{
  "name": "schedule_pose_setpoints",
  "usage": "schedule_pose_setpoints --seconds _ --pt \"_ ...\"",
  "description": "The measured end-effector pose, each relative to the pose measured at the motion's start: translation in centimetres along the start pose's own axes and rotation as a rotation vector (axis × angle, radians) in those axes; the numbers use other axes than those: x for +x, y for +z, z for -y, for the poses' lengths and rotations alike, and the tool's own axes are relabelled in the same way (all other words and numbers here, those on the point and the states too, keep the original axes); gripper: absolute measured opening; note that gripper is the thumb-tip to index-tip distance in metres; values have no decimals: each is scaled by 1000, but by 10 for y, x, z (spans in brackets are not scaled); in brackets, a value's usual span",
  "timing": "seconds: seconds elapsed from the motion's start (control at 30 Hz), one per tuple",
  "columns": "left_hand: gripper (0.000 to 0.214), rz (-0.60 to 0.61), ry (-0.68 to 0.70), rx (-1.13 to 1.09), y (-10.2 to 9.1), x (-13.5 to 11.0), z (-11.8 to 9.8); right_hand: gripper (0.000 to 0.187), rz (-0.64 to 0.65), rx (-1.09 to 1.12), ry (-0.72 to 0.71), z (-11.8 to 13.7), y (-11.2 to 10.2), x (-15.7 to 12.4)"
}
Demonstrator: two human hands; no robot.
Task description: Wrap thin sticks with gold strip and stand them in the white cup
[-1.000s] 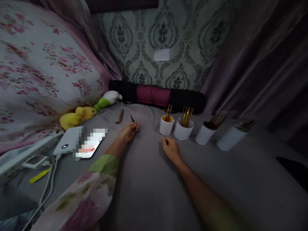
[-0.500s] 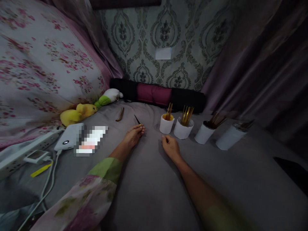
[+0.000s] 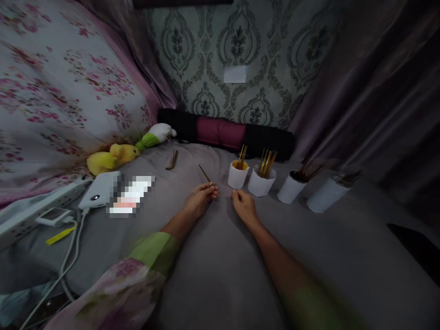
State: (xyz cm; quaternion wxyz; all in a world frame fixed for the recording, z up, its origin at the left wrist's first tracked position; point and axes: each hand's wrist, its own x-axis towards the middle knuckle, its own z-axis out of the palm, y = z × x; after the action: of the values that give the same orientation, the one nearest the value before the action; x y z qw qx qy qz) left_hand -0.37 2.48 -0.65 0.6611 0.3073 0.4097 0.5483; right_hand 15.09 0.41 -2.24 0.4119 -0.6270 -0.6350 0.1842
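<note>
My left hand point(image 3: 202, 201) pinches a thin gold and dark pointed tool point(image 3: 206, 175) that sticks up and back from the fingertips. My right hand point(image 3: 243, 206) rests on the grey bedsheet point(image 3: 220, 275) a little to its right, fingers loosely curled, nothing visible in them. Just behind the right hand stands a white cup point(image 3: 237, 175) with gold sticks, then a second white cup point(image 3: 260, 181) with more gold sticks. Two further white cups point(image 3: 289, 189) point(image 3: 325, 196) with dark sticks lean to the right.
A brown tool point(image 3: 172, 160) lies on the sheet at the back left. A power bank point(image 3: 98, 197), a phone, a power strip point(image 3: 34, 211) with cables and a yellow plush toy point(image 3: 110, 158) fill the left side. A black and maroon bolster point(image 3: 227, 133) lines the wall.
My left hand has carried the pointed tool to the right, toward the right hand and the first cup. The right hand has barely shifted.
</note>
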Motion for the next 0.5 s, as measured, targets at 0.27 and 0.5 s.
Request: schedule_pose_setpoints --seconds 0.27,0.5 --pt "20 21 75 144 3 -12 10 39 -1 89 3 0 -2 0" --pt "28 40 168 315 4 -17 14 37 4 171 -9 -3 -2 1"
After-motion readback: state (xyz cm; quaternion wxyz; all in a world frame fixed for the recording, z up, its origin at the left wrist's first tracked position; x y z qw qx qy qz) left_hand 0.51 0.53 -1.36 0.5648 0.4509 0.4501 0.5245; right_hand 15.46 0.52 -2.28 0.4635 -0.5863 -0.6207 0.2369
